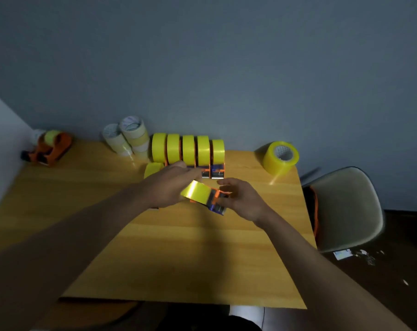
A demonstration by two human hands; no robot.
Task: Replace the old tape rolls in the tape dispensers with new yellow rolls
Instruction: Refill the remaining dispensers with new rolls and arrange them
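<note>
Both hands, left (170, 187) and right (244, 199), grip one yellow-loaded tape dispenser (206, 197) above the table (178, 259)

An orange and blue tape dispenser (212, 199) loaded with a bright yellow roll (196, 191) tilts above my wooden table. Behind it, five more dispensers (189, 151) with yellow rolls stand upright in a tight row. Another loaded orange dispenser (50, 149) sits at the far left corner.

Both arms outstretched, left hand (169, 187) and right hand (244, 199) curled.
</note>
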